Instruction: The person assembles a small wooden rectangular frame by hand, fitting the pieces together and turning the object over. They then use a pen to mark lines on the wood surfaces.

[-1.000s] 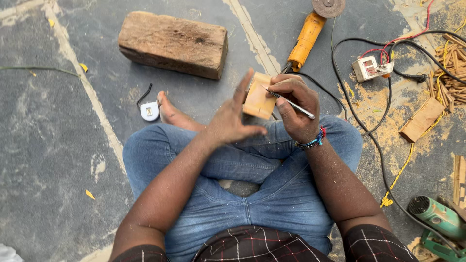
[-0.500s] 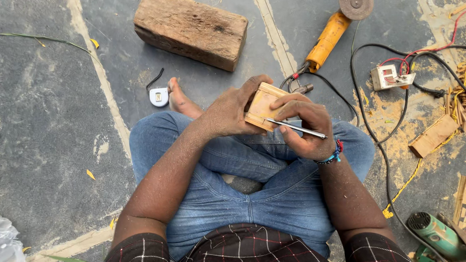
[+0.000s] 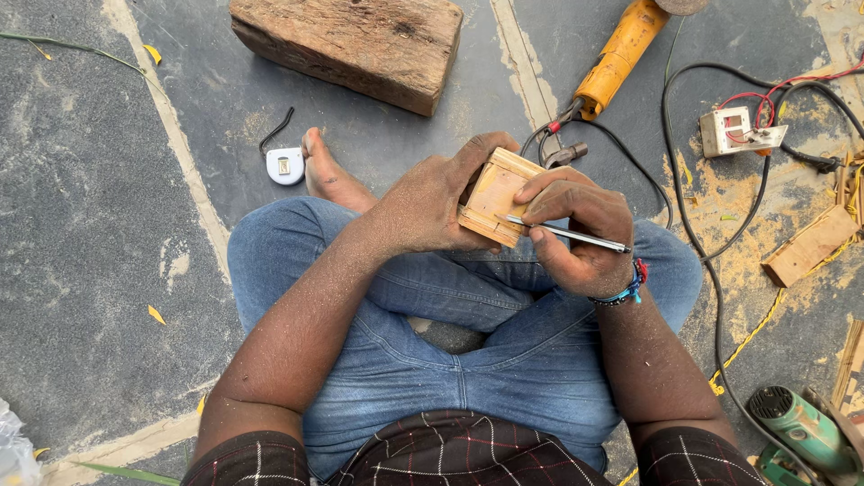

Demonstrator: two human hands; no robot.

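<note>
The scene is lit evenly by soft, bright daylight, and only faint shadows are cast. Focus is held sharp throughout. No glare is seen; slight wide-angle stretching is noticed at the edges.

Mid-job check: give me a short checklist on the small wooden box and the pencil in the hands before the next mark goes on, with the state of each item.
1. Left hand grips the small wooden box firmly: ok, fingers wrap its far side.
2. Right hand holds the pencil in a writing grip: ok.
3. Pencil tip on the box face: ok, it meets the lower edge.
4. Existing mark visible on the face: cannot tell.
5. Box braced on the knees: not ok, it is held above the jeans.
6. Angle grinder and its cable clear of the hands: ok, on the floor beyond.
</note>
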